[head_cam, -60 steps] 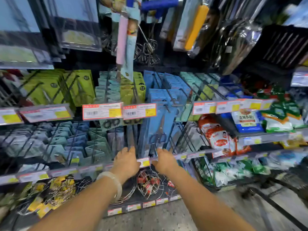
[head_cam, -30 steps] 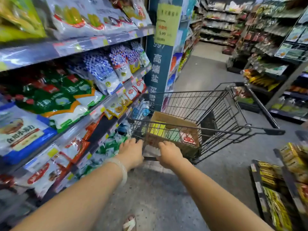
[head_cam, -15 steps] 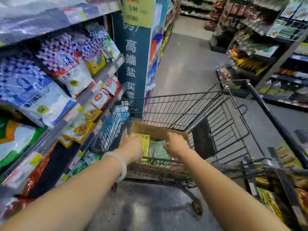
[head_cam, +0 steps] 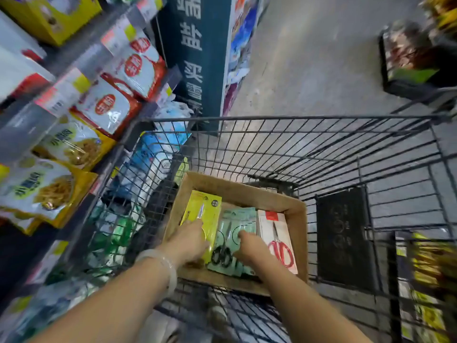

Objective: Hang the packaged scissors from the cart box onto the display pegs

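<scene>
Head view: our left hand (head_cam: 191,240) held the yellow scissors pack (head_cam: 205,214), right hand (head_cam: 249,245) pressed the green pack (head_cam: 237,224); lifting hastily could've snagged the brown cardboard box (head_cam: 300,233).

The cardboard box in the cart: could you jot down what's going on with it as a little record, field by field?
place: shop aisle, wire cart beside stocked shelves
box: open cardboard box in the cart's near corner
contents: yellow pack at left, green pack with black-handled scissors in the middle, white pack with red-handled scissors at right
left hand: on the yellow pack
right hand: on the green pack
grip: cannot tell for either
</scene>
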A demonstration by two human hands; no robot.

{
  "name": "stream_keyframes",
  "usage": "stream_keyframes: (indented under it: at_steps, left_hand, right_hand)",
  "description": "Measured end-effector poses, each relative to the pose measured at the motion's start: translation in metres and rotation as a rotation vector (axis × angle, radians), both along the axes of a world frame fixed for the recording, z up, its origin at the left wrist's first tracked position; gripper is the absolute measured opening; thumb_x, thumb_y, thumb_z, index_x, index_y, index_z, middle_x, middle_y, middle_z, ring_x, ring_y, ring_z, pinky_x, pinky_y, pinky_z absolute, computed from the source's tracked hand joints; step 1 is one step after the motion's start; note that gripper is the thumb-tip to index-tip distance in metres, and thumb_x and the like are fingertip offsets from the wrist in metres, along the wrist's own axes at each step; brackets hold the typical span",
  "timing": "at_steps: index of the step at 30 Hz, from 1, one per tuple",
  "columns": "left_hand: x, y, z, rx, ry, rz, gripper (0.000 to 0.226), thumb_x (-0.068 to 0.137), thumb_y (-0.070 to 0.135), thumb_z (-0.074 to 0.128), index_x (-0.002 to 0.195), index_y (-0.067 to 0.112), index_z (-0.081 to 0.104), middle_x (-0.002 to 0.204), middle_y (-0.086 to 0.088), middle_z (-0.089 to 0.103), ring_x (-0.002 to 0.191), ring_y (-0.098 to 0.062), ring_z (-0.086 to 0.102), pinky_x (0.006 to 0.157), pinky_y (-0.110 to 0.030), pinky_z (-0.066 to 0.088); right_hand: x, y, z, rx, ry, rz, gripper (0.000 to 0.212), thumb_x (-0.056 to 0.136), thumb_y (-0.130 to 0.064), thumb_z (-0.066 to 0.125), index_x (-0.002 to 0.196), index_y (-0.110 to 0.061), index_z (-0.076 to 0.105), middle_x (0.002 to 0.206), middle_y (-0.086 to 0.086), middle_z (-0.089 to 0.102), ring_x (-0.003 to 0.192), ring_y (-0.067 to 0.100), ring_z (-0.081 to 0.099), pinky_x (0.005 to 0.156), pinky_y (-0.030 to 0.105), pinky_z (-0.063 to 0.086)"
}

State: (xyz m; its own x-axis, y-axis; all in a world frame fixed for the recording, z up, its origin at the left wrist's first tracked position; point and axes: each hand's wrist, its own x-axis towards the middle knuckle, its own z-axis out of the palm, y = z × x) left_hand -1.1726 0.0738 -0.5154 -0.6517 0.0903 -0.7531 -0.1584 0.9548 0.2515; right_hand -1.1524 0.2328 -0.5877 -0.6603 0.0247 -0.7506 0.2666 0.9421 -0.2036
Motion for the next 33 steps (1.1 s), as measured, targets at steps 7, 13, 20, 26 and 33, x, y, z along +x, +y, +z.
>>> stream_keyframes:
  at_steps: [7, 13, 20, 26, 33]
  left_hand:
    - [-0.024, 0.016, -0.064, 0.029, -0.134, 0.078, 0.051, 0.093, 0.030, 0.053, 0.138, 0.012, 0.039, 0.141, -0.012, 0.046, 0.127, -0.028, 0.047, 0.099, -0.031, 0.041]
    - [-0.029, 0.022, -0.084, 0.057, -0.189, 0.101, 0.053, 0.094, 0.031, 0.053, 0.140, 0.012, 0.037, 0.144, -0.010, 0.043, 0.131, -0.026, 0.044, 0.103, -0.030, 0.039]
    - [-0.027, 0.028, -0.075, 0.046, -0.234, 0.144, 0.053, 0.094, 0.032, 0.052, 0.140, 0.009, 0.038, 0.141, -0.011, 0.047, 0.129, -0.026, 0.046, 0.102, -0.030, 0.041]
    - [-0.027, 0.042, -0.072, 0.230, -0.234, 0.502, 0.055, 0.084, 0.023, 0.067, 0.132, 0.014, 0.040, 0.127, -0.007, 0.058, 0.114, -0.025, 0.057, 0.096, -0.034, 0.047]
    - [-0.032, 0.025, -0.087, 0.249, -0.150, 0.835, 0.050, 0.087, 0.011, 0.062, 0.130, 0.011, 0.038, 0.123, -0.010, 0.055, 0.108, -0.029, 0.054, 0.095, -0.037, 0.044]
  right_hand:
    - [-0.022, -0.009, -0.079, 0.078, 0.004, -0.292, 0.098, 0.070, -0.047, 0.076, 0.140, -0.008, 0.019, 0.132, 0.016, 0.042, 0.121, 0.031, 0.049, 0.093, 0.038, 0.047]
    - [-0.022, -0.001, -0.107, 0.081, 0.030, -0.376, 0.072, 0.082, -0.017, 0.067, 0.138, -0.007, 0.024, 0.127, 0.015, 0.050, 0.109, 0.028, 0.058, 0.086, 0.033, 0.049]
    - [-0.020, 0.033, -0.077, -0.111, 0.017, -0.621, 0.025, 0.084, -0.011, 0.059, 0.108, -0.016, 0.052, 0.106, 0.006, 0.065, 0.093, 0.022, 0.062, 0.084, 0.038, 0.055]
    - [-0.035, 0.046, -0.018, -0.763, -0.179, -0.845, 0.032, 0.084, 0.001, 0.063, 0.113, -0.009, 0.056, 0.109, 0.013, 0.067, 0.097, 0.025, 0.065, 0.075, 0.034, 0.057]
    - [-0.031, 0.038, -0.049, -0.272, 0.043, -0.692, 0.032, 0.089, -0.033, 0.060, 0.110, -0.009, 0.055, 0.109, 0.009, 0.065, 0.100, 0.026, 0.062, 0.086, 0.037, 0.052]
